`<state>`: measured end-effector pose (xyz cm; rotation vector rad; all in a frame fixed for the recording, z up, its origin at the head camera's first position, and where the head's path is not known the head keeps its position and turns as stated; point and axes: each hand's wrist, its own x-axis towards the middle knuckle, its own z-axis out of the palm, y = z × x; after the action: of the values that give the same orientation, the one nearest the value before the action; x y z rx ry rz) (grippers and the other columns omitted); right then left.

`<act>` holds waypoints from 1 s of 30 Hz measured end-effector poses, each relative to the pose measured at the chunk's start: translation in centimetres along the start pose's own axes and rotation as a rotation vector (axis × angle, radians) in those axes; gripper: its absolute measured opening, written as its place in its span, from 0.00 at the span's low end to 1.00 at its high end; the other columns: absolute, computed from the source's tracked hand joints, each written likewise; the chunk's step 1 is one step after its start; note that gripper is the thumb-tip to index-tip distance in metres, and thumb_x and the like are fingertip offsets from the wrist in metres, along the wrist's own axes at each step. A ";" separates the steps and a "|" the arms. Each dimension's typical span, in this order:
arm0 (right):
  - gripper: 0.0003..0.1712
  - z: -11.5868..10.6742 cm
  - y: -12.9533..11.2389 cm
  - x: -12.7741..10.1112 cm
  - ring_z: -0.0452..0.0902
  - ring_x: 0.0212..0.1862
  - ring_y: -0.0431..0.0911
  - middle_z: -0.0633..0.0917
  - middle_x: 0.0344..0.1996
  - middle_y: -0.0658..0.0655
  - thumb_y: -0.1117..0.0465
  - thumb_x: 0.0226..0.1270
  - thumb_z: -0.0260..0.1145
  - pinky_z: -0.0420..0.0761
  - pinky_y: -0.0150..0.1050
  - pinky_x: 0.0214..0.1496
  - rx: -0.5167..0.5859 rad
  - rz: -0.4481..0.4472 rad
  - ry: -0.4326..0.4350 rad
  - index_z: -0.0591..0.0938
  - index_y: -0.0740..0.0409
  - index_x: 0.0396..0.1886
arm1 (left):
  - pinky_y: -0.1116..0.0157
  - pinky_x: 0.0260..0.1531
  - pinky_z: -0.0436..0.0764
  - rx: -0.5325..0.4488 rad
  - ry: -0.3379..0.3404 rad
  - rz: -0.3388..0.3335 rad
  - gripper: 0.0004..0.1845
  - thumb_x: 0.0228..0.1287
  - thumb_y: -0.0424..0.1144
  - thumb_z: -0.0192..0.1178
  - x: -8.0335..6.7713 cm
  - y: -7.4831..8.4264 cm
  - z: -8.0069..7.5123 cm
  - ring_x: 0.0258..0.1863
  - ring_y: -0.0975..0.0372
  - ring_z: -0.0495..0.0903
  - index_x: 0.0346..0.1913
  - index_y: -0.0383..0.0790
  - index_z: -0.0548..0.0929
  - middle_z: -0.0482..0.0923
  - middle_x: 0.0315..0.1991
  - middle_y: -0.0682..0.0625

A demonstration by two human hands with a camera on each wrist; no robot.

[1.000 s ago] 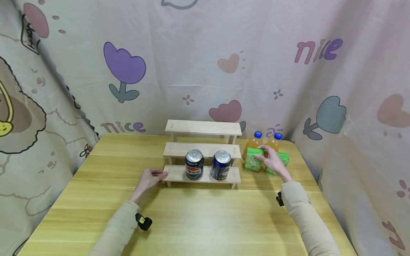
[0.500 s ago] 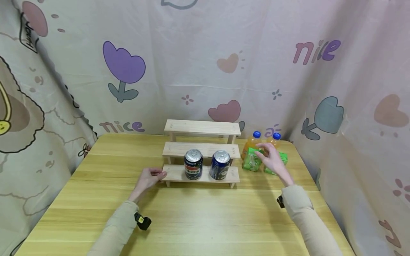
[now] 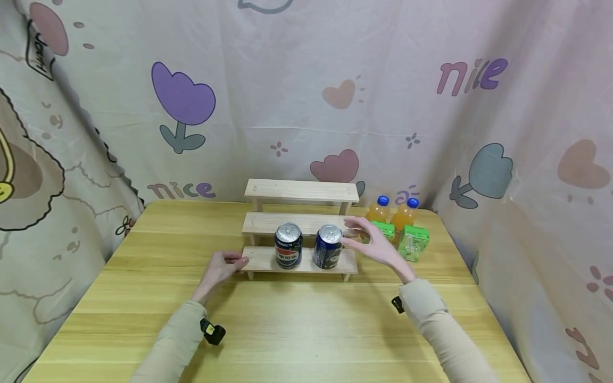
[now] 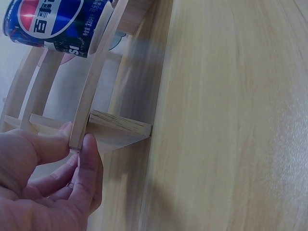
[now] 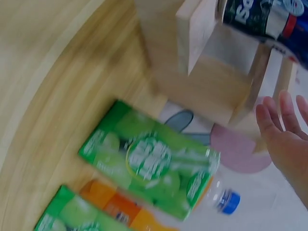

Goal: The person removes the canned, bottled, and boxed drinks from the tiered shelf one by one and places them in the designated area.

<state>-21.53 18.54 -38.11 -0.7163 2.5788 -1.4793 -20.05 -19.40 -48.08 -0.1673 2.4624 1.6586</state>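
A three-step wooden shelf stands on the table. At the left end of its lowest step, my left hand pinches the board between thumb and fingers, as the left wrist view confirms. On that step stand a black Pepsi can and a dark blue can, both upright. My right hand is right of the blue can, thumb and fingers spread apart; its fingertips look close to the can, and whether they touch it is unclear. The right wrist view shows the fingers apart from a can.
Right of the shelf are two green drink cartons, one partly behind my right hand. Behind them stand two orange drink bottles with blue caps. A printed curtain hangs along the table's back edge.
My right hand has left the green carton and moved left to beside the blue can. The left carton tilted briefly as the fingers withdrew. My left hand stays on the shelf.
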 end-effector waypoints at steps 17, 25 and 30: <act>0.36 3.6 0.2 1.6 0.71 0.56 0.50 0.73 0.55 0.56 0.59 0.46 0.72 0.69 0.47 0.62 0.066 -0.018 0.040 0.69 0.59 0.57 | 0.59 0.40 0.81 0.015 -0.012 -0.003 0.22 0.58 0.41 0.58 0.0 0.1 -0.1 0.29 0.64 0.81 0.49 0.25 0.74 0.80 0.41 0.35; 0.34 3.5 -0.7 1.4 0.74 0.52 0.50 0.77 0.51 0.58 0.61 0.44 0.73 0.73 0.47 0.56 0.071 -0.026 0.069 0.72 0.61 0.54 | 0.59 0.40 0.81 0.000 -0.010 0.003 0.21 0.58 0.40 0.58 0.0 0.0 -0.1 0.30 0.63 0.81 0.48 0.26 0.74 0.80 0.41 0.35; 0.33 3.3 -0.7 1.3 0.75 0.50 0.49 0.78 0.50 0.58 0.62 0.43 0.74 0.75 0.45 0.54 0.066 -0.037 0.075 0.74 0.61 0.52 | 0.59 0.41 0.81 -0.007 -0.018 -0.006 0.22 0.58 0.41 0.58 0.0 0.0 0.0 0.30 0.62 0.81 0.49 0.25 0.74 0.79 0.41 0.36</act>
<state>-21.49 15.03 -39.13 -0.7170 2.5702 -1.6242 -20.00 -19.44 -48.08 -0.1588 2.4406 1.6596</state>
